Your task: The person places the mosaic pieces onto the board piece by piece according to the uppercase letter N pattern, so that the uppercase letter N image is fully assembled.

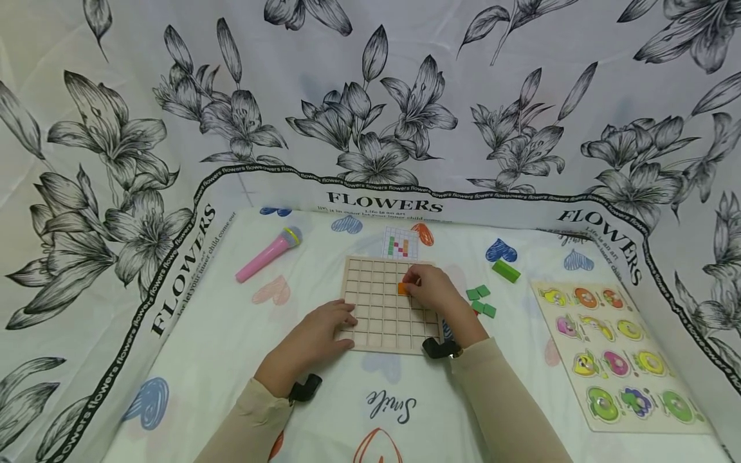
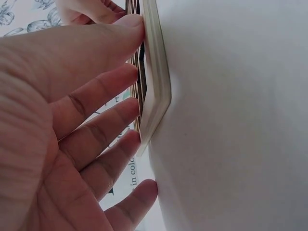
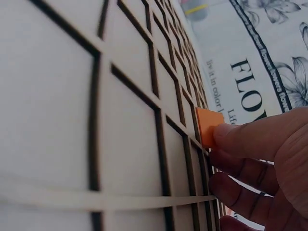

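Observation:
A wooden grid board (image 1: 370, 316) with square cells lies flat in the middle of the table. My right hand (image 1: 433, 287) is over its right half, pinching an orange square tile (image 1: 402, 289). In the right wrist view the thumb presses on the orange tile (image 3: 208, 126), which sits at the grid cells, with the other fingers curled below. My left hand (image 1: 315, 331) rests at the board's left edge with fingers spread and loosely bent. The left wrist view shows its thumb and fingertips at the edge of the board (image 2: 158, 72).
Behind the board lies a pattern card (image 1: 399, 244) with coloured squares. Several green tiles (image 1: 478, 292) and a green block (image 1: 506, 271) lie to the right, near a fruit puzzle board (image 1: 602, 341). A pink toy microphone (image 1: 269, 254) lies at left. Flowered cloth hangs around the table.

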Tool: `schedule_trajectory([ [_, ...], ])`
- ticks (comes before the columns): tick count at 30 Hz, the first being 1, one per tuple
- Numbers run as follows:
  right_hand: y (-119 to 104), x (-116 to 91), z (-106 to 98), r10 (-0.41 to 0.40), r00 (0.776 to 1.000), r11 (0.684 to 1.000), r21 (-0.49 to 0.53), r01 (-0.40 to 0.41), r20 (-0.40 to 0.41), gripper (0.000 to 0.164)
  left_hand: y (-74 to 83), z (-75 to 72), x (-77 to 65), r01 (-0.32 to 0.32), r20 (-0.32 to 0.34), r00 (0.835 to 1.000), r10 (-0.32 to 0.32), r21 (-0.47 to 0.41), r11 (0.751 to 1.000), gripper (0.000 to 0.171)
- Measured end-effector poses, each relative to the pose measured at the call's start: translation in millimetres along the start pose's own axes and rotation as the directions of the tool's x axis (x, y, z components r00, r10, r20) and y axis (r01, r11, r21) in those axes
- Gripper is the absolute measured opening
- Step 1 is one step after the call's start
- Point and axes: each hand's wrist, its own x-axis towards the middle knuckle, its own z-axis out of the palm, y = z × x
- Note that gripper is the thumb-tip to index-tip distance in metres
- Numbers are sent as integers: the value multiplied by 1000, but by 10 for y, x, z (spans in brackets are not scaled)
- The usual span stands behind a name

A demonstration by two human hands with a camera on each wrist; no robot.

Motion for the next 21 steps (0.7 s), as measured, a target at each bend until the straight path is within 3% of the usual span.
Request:
schedule_trajectory([
  [18, 76, -25, 92, -20, 999, 1000, -4, 19, -49, 5, 44, -28, -5, -15, -9, 1000, 15, -9, 1000, 36],
  [21, 95, -69, 57, -24, 996, 1000, 10, 25, -89, 6, 51, -32, -24, -11, -13, 1000, 11, -19, 1000, 36],
])
